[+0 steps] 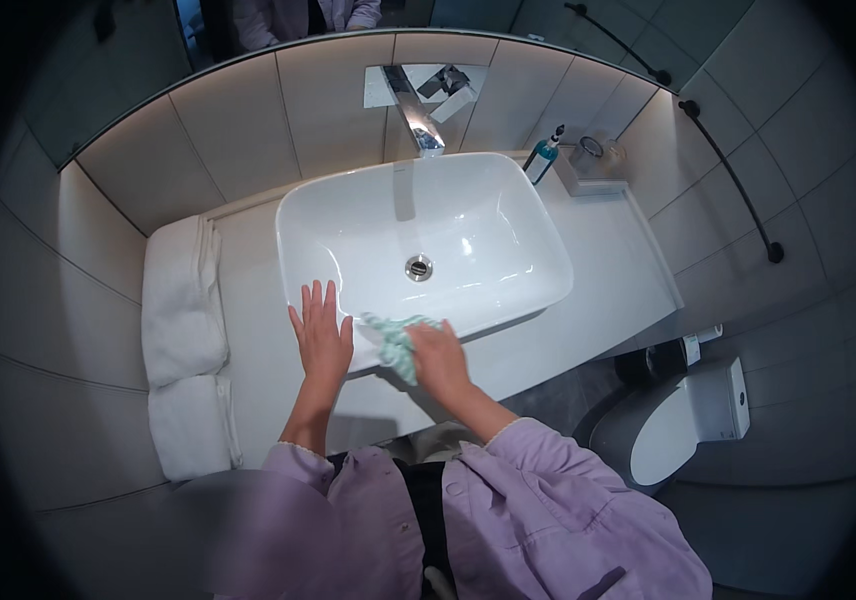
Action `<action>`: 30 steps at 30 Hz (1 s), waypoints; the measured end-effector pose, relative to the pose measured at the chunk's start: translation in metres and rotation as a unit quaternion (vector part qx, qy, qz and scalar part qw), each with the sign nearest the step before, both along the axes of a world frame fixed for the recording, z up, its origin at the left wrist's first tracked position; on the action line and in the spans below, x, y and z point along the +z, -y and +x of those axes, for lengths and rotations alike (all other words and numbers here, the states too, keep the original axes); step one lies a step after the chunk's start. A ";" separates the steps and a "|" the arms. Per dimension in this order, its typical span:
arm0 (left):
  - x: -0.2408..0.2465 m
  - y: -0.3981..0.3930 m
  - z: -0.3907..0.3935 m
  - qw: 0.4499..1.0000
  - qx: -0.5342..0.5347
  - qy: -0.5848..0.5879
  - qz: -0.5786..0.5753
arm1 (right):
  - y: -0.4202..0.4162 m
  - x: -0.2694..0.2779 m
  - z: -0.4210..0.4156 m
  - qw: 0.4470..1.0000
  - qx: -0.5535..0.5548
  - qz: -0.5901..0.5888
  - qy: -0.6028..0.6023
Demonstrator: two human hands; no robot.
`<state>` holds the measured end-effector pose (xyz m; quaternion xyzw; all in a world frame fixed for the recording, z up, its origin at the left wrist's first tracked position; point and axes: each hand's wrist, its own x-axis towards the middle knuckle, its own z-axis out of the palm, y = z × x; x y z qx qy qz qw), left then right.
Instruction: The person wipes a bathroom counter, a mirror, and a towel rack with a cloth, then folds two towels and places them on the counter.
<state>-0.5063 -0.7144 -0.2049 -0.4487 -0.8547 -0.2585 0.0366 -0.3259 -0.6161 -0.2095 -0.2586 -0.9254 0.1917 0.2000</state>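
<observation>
A white ceramic vessel sink sits on the counter before me, with a metal drain at its bottom. My left hand lies over the sink's near left corner, fingers spread and nothing held. In my right hand is a green and white cloth, pressed over the near rim of the sink. The cloth is bunched and somewhat blurred, and part of it hangs over the rim's outer side. Above the far rim, a chrome wall faucet points down toward the basin.
Folded white towels lie on the counter at left. A blue-green pump bottle and a tray with glasses stand at back right. A black towel bar juts from the right wall, above a toilet and a dark bin.
</observation>
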 end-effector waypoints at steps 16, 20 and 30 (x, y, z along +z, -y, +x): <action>0.021 0.060 0.044 0.982 -0.187 0.036 0.019 | 0.032 0.011 -0.026 0.982 0.183 0.003 0.048; 0.013 0.000 0.089 0.983 -0.178 0.028 0.029 | -0.015 0.008 0.017 0.987 0.128 0.056 0.084; -0.002 -0.041 0.125 0.991 -0.106 -0.023 -0.081 | -0.156 0.033 0.120 0.982 0.057 0.035 0.178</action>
